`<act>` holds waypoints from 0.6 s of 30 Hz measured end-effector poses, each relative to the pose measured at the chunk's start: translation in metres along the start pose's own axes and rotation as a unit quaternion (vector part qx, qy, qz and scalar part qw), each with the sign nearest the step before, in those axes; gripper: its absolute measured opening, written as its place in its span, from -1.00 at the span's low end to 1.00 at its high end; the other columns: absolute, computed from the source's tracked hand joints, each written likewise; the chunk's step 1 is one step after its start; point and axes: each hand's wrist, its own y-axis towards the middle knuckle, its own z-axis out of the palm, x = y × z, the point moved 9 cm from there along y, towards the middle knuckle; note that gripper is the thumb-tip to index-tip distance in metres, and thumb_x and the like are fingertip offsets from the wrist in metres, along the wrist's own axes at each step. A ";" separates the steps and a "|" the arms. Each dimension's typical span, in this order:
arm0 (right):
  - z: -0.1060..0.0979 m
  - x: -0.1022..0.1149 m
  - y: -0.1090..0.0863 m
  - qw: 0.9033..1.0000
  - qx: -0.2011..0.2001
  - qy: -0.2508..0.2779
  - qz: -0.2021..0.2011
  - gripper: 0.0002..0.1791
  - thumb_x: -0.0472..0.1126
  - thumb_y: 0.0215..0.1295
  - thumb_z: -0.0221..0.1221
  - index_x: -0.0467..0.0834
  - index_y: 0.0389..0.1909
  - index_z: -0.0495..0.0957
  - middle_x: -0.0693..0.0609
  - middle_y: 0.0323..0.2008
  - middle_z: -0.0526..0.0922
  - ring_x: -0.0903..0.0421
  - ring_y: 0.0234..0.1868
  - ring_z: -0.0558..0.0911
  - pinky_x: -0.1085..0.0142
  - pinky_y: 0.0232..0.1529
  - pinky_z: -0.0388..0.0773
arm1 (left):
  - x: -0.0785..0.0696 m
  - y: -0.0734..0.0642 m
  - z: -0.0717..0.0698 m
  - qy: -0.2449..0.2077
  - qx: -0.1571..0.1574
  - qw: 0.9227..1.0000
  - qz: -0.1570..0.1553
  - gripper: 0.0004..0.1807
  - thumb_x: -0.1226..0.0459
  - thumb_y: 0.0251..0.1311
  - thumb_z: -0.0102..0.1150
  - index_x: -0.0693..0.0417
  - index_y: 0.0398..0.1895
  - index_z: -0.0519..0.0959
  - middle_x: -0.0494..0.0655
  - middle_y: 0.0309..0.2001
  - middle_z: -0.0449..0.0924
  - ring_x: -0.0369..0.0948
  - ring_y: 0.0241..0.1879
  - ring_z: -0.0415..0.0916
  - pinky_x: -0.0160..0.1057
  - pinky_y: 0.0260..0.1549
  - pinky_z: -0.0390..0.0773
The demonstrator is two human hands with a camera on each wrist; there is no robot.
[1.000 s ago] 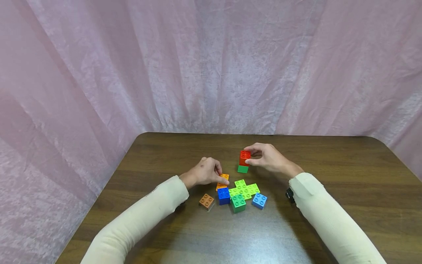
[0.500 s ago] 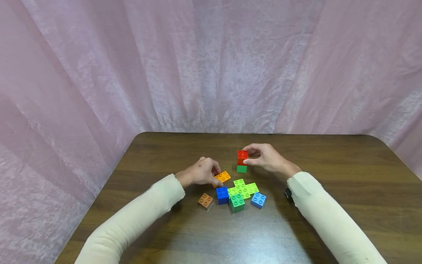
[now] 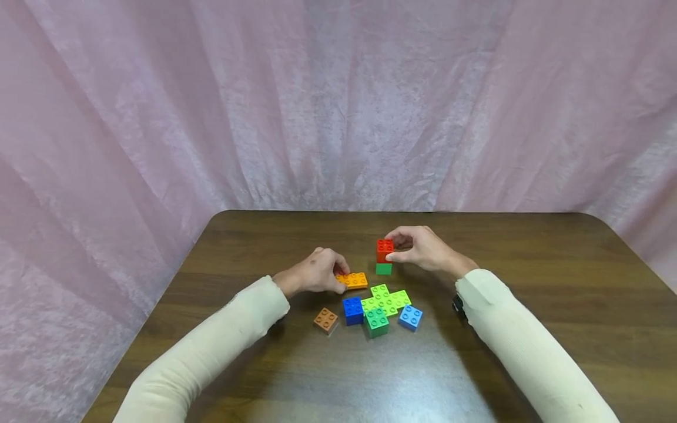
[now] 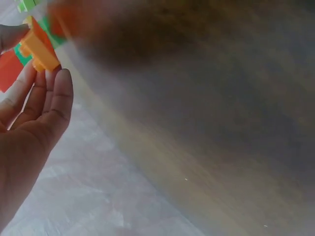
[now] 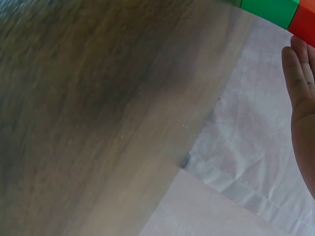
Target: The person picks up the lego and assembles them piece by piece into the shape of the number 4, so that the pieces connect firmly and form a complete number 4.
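Note:
My left hand [image 3: 319, 271] pinches one end of a flat orange toy brick [image 3: 357, 281] between thumb and fingers. In the left wrist view the orange brick [image 4: 41, 48] shows its studs and side, with fingertips along its edge. My right hand [image 3: 423, 249] holds a red brick [image 3: 384, 249] between thumb and fingers. That red brick sits on top of a green brick [image 3: 384, 268]. At the top right of the right wrist view, fingers [image 5: 298, 73] reach the red brick [image 5: 306, 23] beside the green one [image 5: 270, 11].
Nearer the person lie a lime cross-shaped plate [image 3: 382, 301], a dark blue brick [image 3: 352, 311], a green brick [image 3: 376, 322], a light blue brick [image 3: 410, 317] and a brown brick [image 3: 325, 320]. All are on the brown wooden table [image 3: 296, 376]. A pink curtain [image 3: 338, 106] hangs behind it.
The orange brick has turned in my left hand from pointing away to lying crosswise, its free end toward the right. My right hand still holds the red brick on the green one.

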 end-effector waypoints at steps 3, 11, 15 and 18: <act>0.000 0.001 0.001 1.000 0.002 0.004 0.003 -0.58 -0.26 0.15 0.45 -0.31 0.01 0.62 -0.11 -0.17 0.73 0.01 -0.14 0.70 0.07 -0.03 0.64 | -0.002 0.001 -0.005 -0.010 -0.013 1.000 0.014 -0.76 0.31 -0.02 0.47 0.13 -0.23 0.73 -0.15 -0.29 0.69 -0.28 -0.33 0.52 -0.37 -0.27 0.57; 0.000 0.002 0.005 1.000 0.006 0.003 -0.001 -0.58 -0.23 0.17 0.44 -0.31 0.02 0.61 -0.12 -0.15 0.73 0.00 -0.14 0.70 0.07 -0.02 0.64 | -0.008 0.001 -0.026 -0.053 -0.048 0.996 0.054 -0.73 0.35 0.03 0.47 0.17 -0.15 0.75 -0.08 -0.18 0.71 -0.28 -0.28 0.61 -0.40 -0.22 0.63; 0.003 0.000 0.006 1.000 0.009 0.002 0.001 -0.57 -0.22 0.19 0.43 -0.31 0.02 0.60 -0.12 -0.14 0.73 0.00 -0.13 0.70 0.07 -0.01 0.64 | -0.012 0.002 -0.037 -0.073 -0.076 0.990 0.090 -0.73 0.38 0.01 0.45 0.20 -0.16 0.76 -0.05 -0.18 0.70 -0.25 -0.24 0.65 -0.36 -0.19 0.66; 0.004 0.000 0.007 1.000 0.006 -0.003 -0.001 -0.58 -0.23 0.17 0.44 -0.30 0.02 0.61 -0.11 -0.15 0.73 0.00 -0.14 0.70 0.07 -0.01 0.64 | -0.013 0.003 -0.043 -0.090 -0.094 0.986 0.105 -0.73 0.40 0.00 0.45 0.23 -0.16 0.75 -0.02 -0.17 0.70 -0.24 -0.25 0.66 -0.33 -0.19 0.67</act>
